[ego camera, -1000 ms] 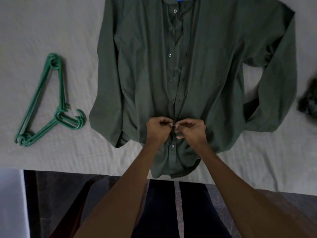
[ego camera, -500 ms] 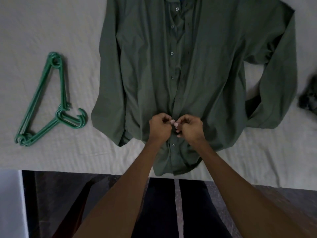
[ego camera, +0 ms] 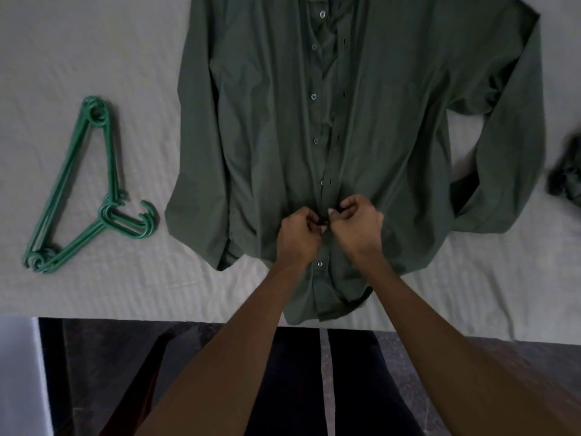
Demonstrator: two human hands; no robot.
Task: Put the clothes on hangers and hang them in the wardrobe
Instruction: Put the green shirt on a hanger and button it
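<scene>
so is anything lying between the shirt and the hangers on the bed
Nothing visible: only bare sheet separates the shirt from the hangers. Both hands, left and right, pinch the shirt's front.

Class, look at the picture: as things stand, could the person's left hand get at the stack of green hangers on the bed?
Probably yes, but not at once. The left hand is pinching the green shirt at its placket, opposite the right hand. The green hangers lie on the bedsheet to its left, with only bare sheet between.

No text, label, brand, number or sign can be read anywhere.
</scene>
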